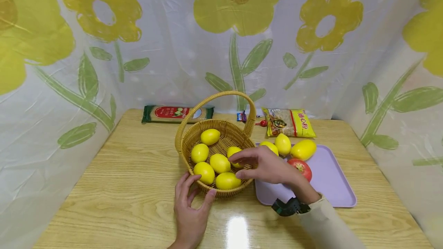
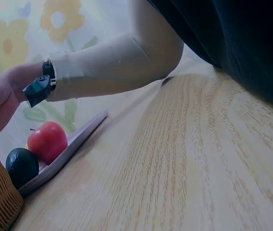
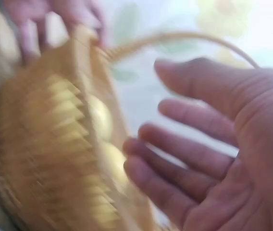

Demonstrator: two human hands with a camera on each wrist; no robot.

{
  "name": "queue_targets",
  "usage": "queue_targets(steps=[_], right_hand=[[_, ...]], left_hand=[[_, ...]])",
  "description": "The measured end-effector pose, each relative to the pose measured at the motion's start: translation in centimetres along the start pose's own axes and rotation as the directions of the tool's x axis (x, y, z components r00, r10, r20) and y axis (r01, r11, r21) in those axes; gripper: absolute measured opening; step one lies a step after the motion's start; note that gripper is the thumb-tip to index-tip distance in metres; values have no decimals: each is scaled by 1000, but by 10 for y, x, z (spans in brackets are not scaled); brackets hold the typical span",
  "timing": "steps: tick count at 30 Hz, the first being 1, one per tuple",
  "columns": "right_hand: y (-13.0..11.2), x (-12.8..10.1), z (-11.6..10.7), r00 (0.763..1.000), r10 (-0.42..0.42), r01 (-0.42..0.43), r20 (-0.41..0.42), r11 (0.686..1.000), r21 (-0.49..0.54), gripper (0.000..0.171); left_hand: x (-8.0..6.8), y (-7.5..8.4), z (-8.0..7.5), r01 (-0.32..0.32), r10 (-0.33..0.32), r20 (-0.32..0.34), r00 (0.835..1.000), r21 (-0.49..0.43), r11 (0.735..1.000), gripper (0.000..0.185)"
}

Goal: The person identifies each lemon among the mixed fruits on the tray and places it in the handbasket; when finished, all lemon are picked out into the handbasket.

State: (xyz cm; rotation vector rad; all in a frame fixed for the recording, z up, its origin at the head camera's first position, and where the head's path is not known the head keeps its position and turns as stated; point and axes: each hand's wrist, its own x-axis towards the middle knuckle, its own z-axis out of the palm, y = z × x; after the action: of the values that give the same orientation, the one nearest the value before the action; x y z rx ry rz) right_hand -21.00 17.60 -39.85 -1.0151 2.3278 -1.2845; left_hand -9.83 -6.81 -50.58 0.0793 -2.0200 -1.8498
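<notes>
A woven basket (image 1: 232, 126) with a tall arched handle stands mid-table and holds several lemons (image 1: 220, 163). My left hand (image 1: 192, 212) grips its front-left rim, fingers over the edge and thumb on the outer side. Over the basket's right side hovers my right hand (image 1: 268, 164), fingers parted and loosely bent. The right wrist view, blurred, shows that hand's palm (image 3: 232, 154) with nothing in it, beside the basket wall (image 3: 45, 144). Part of one lemon is hidden under its fingers in the head view.
Right of the basket lies a purple tray (image 1: 333, 183) with yellow fruits (image 1: 303, 149) and a red apple (image 1: 300, 168); the left wrist view adds a dark avocado (image 2: 22, 167). Along the back are a green packet (image 1: 166, 113), a small purple packet (image 1: 242, 116) and a yellow bag (image 1: 290, 123).
</notes>
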Motion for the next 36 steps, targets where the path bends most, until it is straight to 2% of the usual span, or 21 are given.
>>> queue_targets(steps=[3,7,11,13,15,17,22,28,33,36], right_hand=[[7,-12,-27,994,2,6,-105,997,72,41],[29,-31,-63,967,23,8,-255,993,120,39],[56,-48,-88,922,91,-70,-376,995,67,39],[68,-53,-95,898,139,-140,-418,990,28,41],[79,-55,-99,884,164,-186,-438,983,-7,43],[87,-55,-100,884,175,-213,-433,976,-41,44],[100,-52,-101,927,163,-228,-338,960,-160,43],[93,-55,-102,950,190,-266,-248,906,-328,40],[84,-63,-107,940,288,-337,-182,860,-384,39],[83,-67,-110,928,340,-373,-154,856,-358,38]], left_hand=[[0,0,0,10,-10,5,1000,4,1000,50],[-1,-1,0,10,-10,6,1000,20,1000,50],[-1,-1,-1,10,-10,3,1000,18,1000,51],[-1,-1,-1,17,-17,4,1000,10,1000,52],[-1,-1,-1,21,-21,6,1000,8,1000,52],[0,-1,-1,22,-22,8,1000,6,1000,52],[0,-2,1,25,-25,8,1000,8,1000,52],[0,-1,1,25,-25,5,1000,9,1000,52],[1,-1,1,19,-19,3,1000,10,1000,52],[1,-1,1,20,-20,4,1000,16,1000,52]])
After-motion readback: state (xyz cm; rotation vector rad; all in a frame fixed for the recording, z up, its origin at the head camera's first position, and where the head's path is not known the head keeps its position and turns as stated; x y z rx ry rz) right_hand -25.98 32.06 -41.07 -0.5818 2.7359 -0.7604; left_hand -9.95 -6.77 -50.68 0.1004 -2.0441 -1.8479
